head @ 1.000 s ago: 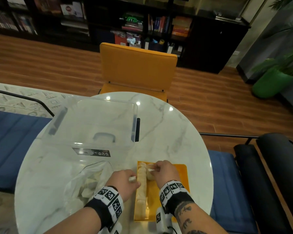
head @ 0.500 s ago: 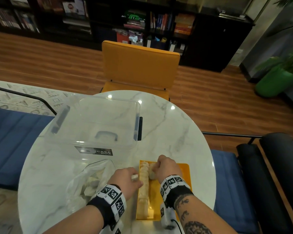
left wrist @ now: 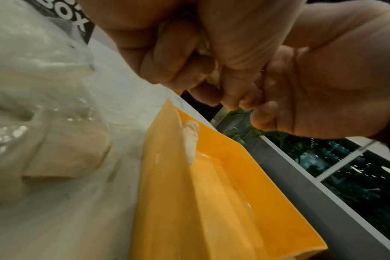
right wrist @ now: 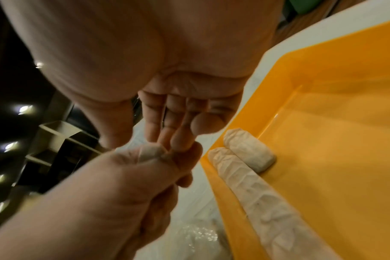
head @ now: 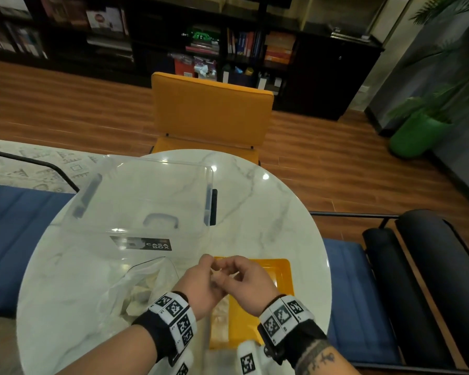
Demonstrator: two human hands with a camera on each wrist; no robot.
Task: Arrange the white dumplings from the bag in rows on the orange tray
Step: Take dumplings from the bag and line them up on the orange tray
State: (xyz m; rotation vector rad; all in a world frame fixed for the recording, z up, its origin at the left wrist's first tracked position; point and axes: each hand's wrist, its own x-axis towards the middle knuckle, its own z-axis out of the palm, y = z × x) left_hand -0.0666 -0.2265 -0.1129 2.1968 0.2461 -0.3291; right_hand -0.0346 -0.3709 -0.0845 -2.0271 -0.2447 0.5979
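Note:
The orange tray (head: 278, 277) lies near the table's front edge. A row of white dumplings (right wrist: 256, 191) runs along its left wall, and one dumpling (right wrist: 248, 151) lies beside the row's far end. Both hands meet above the tray's far left corner. My left hand (head: 207, 269) grips one white dumpling (right wrist: 150, 151) in curled fingers. My right hand (head: 229, 269) pinches the same dumpling's end between thumb and fingertips. Most of that dumpling is hidden by the fingers. The clear plastic bag (head: 144, 288), with more dumplings inside, lies left of the tray.
A large clear plastic box (head: 144, 201) stands behind the bag on the round white marble table (head: 268, 212). An orange chair (head: 211, 109) faces the far side. Blue seats flank the table left and right. The tray's right part is bare.
My right hand has left the tray floor, where a dumpling now lies beside the row, and risen to meet my left hand. The left hand lifted its dumpling toward the tray's far corner.

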